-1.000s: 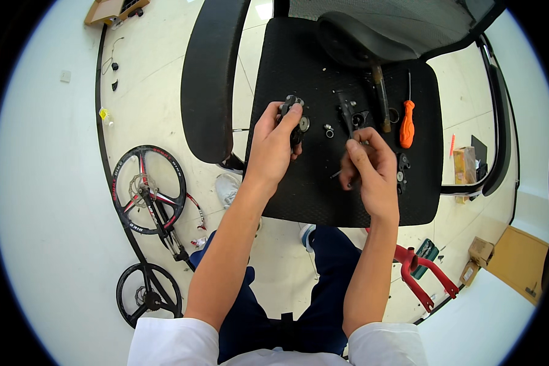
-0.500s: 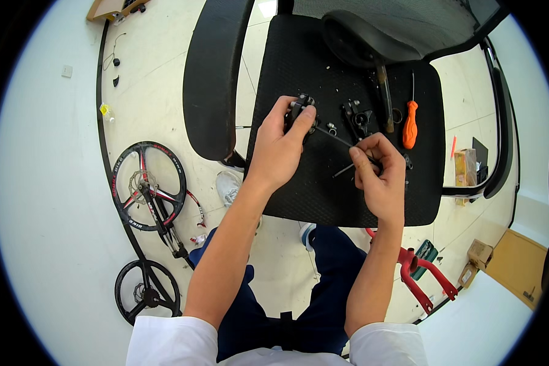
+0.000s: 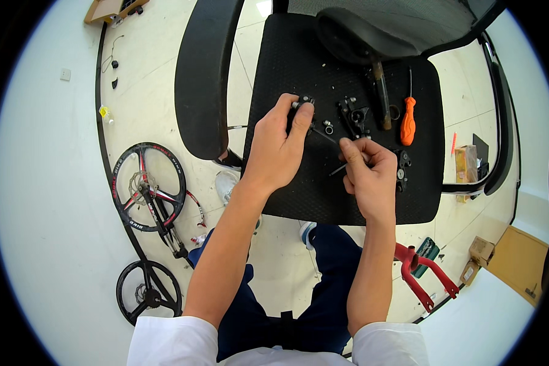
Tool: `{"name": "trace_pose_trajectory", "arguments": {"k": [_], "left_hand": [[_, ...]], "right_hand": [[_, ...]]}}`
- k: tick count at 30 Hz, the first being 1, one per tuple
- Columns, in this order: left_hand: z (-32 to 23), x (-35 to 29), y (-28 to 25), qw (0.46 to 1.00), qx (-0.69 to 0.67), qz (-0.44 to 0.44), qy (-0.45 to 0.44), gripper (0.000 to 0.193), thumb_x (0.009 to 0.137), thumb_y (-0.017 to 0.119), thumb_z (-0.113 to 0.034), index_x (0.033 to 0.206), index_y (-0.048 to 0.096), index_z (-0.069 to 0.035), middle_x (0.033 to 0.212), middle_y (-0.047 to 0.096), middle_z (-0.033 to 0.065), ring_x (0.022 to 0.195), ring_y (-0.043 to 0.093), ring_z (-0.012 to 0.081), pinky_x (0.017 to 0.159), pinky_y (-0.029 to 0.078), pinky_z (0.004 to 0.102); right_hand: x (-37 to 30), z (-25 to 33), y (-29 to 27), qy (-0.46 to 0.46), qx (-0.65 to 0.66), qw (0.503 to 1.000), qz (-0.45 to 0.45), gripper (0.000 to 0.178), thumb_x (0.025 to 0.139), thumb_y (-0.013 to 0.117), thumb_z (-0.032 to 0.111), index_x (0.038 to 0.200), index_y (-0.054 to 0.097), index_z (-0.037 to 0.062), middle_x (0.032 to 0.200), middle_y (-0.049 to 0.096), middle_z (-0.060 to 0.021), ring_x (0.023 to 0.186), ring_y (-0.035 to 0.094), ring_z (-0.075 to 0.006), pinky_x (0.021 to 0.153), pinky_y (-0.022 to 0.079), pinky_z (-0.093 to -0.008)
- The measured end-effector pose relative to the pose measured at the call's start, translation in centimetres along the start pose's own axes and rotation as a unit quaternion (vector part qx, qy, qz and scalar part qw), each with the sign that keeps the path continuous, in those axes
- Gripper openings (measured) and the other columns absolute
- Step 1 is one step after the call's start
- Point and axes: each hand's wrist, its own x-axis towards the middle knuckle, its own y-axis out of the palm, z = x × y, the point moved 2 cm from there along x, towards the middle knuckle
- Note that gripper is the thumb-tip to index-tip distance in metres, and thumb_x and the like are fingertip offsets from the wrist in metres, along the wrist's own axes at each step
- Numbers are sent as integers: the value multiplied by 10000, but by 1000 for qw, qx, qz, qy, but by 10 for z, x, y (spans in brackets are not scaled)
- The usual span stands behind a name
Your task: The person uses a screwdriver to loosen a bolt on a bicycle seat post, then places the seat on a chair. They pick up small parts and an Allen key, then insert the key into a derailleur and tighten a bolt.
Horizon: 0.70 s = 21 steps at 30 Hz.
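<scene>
My left hand (image 3: 282,143) is closed round a black metal part (image 3: 307,104) that looks like a bicycle brake caliper, held above the black chair seat (image 3: 287,204). My right hand (image 3: 372,171) grips a dark multi-armed hex key (image 3: 327,136). One thin arm of the tool reaches to the held part; its tip is hidden there. Another arm sticks out below my right fingers. Between the hands and the chair back lie a small silver ring-shaped fitting (image 3: 328,127) and another black caliper-like part (image 3: 355,117). A further black part (image 3: 402,171) sits just right of my right hand.
On the seat, a bicycle saddle (image 3: 354,43) with its post and an orange-handled screwdriver (image 3: 408,125). The armrest (image 3: 204,85) rises at left. Two bicycle wheels (image 3: 117,183) lie on the floor at left; a red fork (image 3: 430,274) is at lower right.
My right hand has shifted slightly left and down and turned, its thumb now lying along the tool. The left hand still holds the black part in nearly the same place.
</scene>
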Motion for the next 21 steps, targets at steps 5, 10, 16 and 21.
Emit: {"name": "trace_pose_trajectory", "arguments": {"k": [5,10,16,21], "left_hand": [[-2,0,-2,999,34,-10,-9,392,993,490,-364,969,559,21,710,585,164,687,592,312,665,448,370],[4,0,-4,997,67,-5,-29,437,993,470,-398,985,566,29,732,615,185,735,619,354,688,456,411],[8,0,-9,995,76,-2,-71,446,984,476,-399,952,579,34,704,617,183,717,622,354,691,459,414],[23,0,-6,990,-20,0,-143,453,979,490,-428,903,578,9,674,574,95,592,541,219,592,408,335]], "right_hand": [[-7,8,9,-118,-131,983,-50,235,883,701,138,743,628,-35,552,492,25,505,357,-16,452,266,-218],[-7,9,13,-122,-136,982,-43,226,876,703,126,749,623,-43,563,501,14,508,377,-25,450,280,-218],[-1,1,15,-122,-185,975,-8,244,893,685,160,775,627,-45,552,486,19,480,378,-39,440,311,-226],[-3,8,4,6,203,973,110,198,928,581,169,973,566,-23,684,426,-13,639,469,-123,555,405,-288]]}}
